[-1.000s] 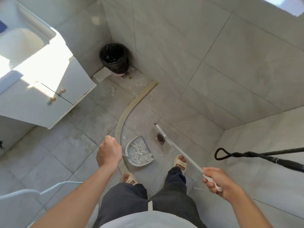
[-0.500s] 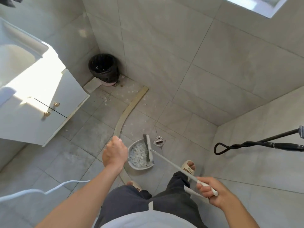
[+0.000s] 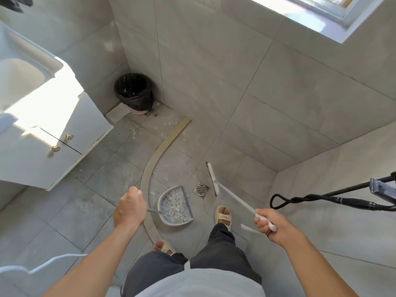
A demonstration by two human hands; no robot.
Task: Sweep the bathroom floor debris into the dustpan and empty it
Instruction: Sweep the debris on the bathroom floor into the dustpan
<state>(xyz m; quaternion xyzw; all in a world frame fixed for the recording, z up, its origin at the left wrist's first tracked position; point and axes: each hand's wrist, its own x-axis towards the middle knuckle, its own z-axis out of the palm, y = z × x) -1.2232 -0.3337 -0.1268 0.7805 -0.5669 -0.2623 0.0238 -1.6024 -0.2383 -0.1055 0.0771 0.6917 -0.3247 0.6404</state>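
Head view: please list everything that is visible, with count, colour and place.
dustpan: one, grey, on floor centre, full of white scraps
broom: one, white, head right of drain
drain: one, metal, right of dustpan
scraps: many, white, scattered toward the bin
bin: one, black liner, far corner
strip: one, beige, curved across floor
cabinet: one, white, two gold knobs, left
window: one, top right
hose: one, black, right
cable: one, white, lower left
slippers: two, beige, on the feet
hands: left hand on dustpan handle; right hand on broom handle
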